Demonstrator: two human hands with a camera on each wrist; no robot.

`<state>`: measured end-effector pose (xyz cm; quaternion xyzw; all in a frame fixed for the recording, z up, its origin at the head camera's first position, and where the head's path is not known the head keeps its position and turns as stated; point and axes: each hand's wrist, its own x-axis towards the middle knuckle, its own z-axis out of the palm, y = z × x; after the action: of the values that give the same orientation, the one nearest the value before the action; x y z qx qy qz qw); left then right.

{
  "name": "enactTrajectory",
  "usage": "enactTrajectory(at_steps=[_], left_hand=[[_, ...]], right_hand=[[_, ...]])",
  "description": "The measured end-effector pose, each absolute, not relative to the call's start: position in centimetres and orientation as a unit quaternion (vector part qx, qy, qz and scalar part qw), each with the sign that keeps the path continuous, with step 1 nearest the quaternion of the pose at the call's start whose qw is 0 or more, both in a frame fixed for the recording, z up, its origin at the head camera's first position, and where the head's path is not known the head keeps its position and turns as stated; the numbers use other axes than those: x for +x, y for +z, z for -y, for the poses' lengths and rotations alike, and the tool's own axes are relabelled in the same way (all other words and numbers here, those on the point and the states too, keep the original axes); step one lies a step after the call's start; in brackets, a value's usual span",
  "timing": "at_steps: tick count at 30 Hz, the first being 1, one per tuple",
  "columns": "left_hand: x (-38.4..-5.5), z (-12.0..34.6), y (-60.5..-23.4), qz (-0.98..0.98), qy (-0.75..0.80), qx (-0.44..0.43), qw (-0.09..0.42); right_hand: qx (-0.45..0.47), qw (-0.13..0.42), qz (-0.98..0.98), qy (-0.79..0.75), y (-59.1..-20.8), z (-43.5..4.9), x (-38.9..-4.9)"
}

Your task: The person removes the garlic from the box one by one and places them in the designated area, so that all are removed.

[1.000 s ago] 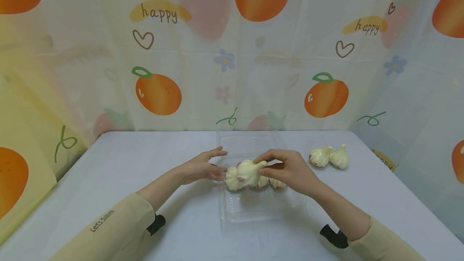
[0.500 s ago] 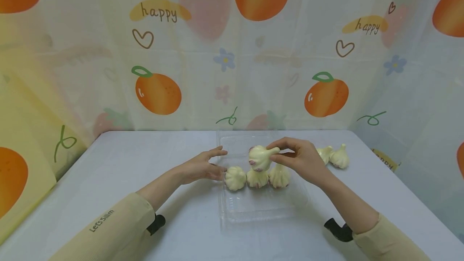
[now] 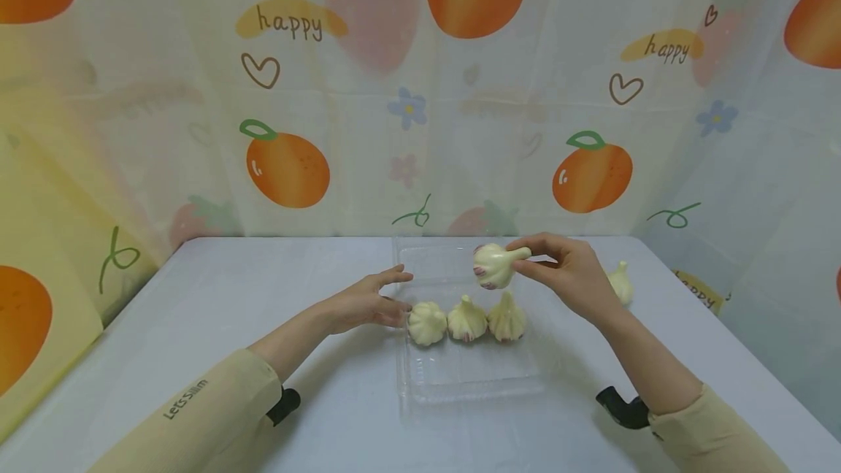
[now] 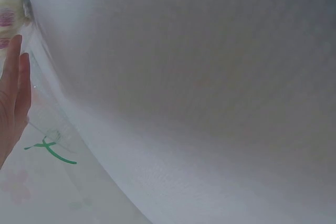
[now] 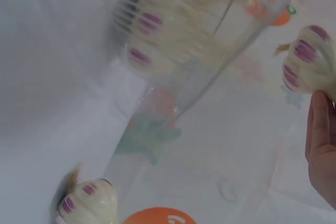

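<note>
My right hand (image 3: 570, 274) pinches a garlic bulb (image 3: 493, 266) by its stem, thumb and fingers on the neck, the bulb tipped sideways. It is raised over the back right of a clear plastic container (image 3: 473, 387). A row of garlic bulbs sits in that container: a left one (image 3: 427, 324), a middle one (image 3: 467, 321) and a right one (image 3: 507, 320). At the container's left side is my left hand (image 3: 369, 303), fingers extended and thumb right at the wall near the left bulb. The right wrist view shows the held bulb (image 5: 310, 61) with purple streaks.
Another garlic bulb (image 3: 620, 283) lies on the white table (image 3: 315, 400) at the right, partly hidden behind my right hand. A fruit-patterned curtain (image 3: 407, 166) hangs along the table's back edge. The container's transparent lid part (image 3: 430, 263) lies toward the back.
My right hand has lifted the garlic bulb from in front of the row, back and to the right. The row is uncovered now. My left hand has stayed put.
</note>
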<state>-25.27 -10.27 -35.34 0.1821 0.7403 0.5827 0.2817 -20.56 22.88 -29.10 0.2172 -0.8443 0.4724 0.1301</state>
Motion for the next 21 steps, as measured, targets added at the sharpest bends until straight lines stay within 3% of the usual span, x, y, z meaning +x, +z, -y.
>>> enactTrajectory(at_steps=[21], left_hand=[[-25.4,10.2,-35.4,-0.741,0.58,0.181,0.285]], right_hand=[[0.099,0.207,0.874,0.429,-29.0,-27.2,-21.9]])
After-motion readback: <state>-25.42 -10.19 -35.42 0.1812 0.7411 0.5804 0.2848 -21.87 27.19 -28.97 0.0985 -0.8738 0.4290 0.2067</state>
